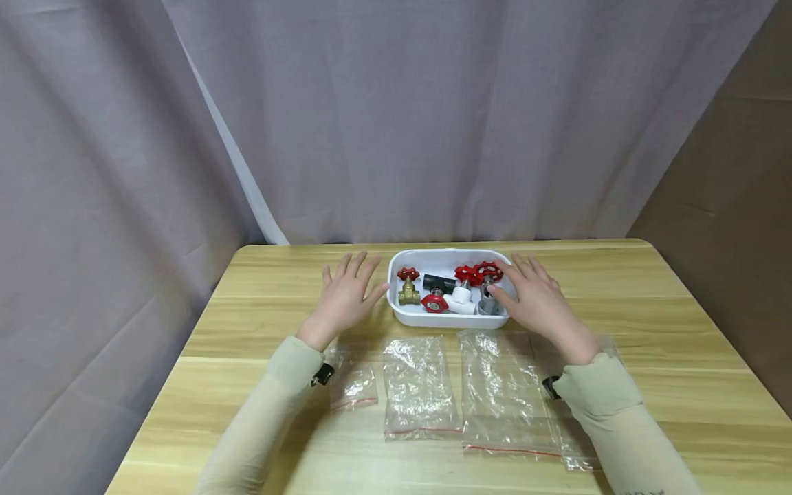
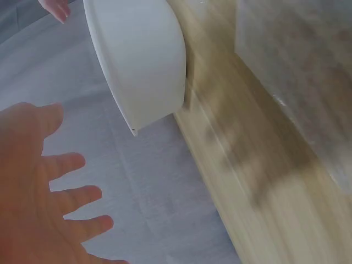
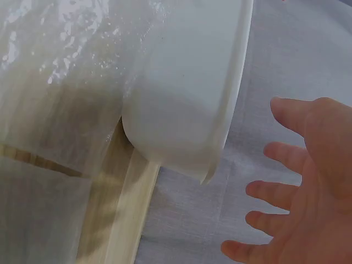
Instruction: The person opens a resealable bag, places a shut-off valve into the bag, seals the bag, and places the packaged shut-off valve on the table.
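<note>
A white tray point(image 1: 416, 320) stands toward the back of the table, holding several valves. Inside it lie a brass valve point(image 1: 408, 293) with a red handwheel, a black fitting point(image 1: 438, 282), a white valve point(image 1: 460, 300) and a grey metal valve point(image 1: 489, 302). My left hand point(image 1: 344, 297) hovers beside the tray's left end, fingers spread and straight. Over the right end is my right hand point(image 1: 537, 297), its fingers also spread, overlapping the rim in the head view. Both wrist views show the palms apart from the tray's outer wall point(image 2: 144, 60), with nothing held.
In front of the tray several clear zip bags lie in a row: a small bag point(image 1: 354, 381) at left, a medium bag point(image 1: 421, 388), a large bag point(image 1: 504, 395) and another partly beneath the right arm. Grey curtain point(image 1: 396, 124) hangs behind the wooden table point(image 1: 247, 309).
</note>
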Tool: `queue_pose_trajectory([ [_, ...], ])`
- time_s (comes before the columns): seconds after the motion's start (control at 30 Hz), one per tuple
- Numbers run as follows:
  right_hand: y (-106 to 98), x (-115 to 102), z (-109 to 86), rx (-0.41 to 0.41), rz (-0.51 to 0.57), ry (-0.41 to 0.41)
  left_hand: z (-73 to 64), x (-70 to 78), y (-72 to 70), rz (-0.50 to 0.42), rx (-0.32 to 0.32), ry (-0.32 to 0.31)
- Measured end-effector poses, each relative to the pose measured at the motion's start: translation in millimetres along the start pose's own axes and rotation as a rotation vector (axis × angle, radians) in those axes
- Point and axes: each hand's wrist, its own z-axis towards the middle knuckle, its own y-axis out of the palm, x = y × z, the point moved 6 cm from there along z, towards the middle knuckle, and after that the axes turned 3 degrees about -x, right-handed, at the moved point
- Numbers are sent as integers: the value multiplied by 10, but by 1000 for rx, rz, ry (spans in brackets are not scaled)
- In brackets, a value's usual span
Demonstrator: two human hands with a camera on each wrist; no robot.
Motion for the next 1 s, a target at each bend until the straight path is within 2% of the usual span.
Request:
queue_pose_trajectory([
  [0.13,38,-48,-53,4,-16,-31,-116,-12,38,5,-37,27],
  [0.3,29,-230,-137,32,-35,-109,-350,-58,48,40,-75,79],
  [0.5,7,-544,-309,118,-25,-196,-775,-26,106,72,-165,185],
  [0.63,90,-757,-409,128,-9,-259,-1060,22,148,62,-214,243],
  [0.73,158,-899,-476,126,5,-294,-1219,79,169,67,-227,286],
  [0.87,271,-1049,-549,84,25,-326,-1344,135,209,99,-216,325],
  [1.0,374,-1156,-577,46,34,-359,-1387,133,273,110,-224,332],
])
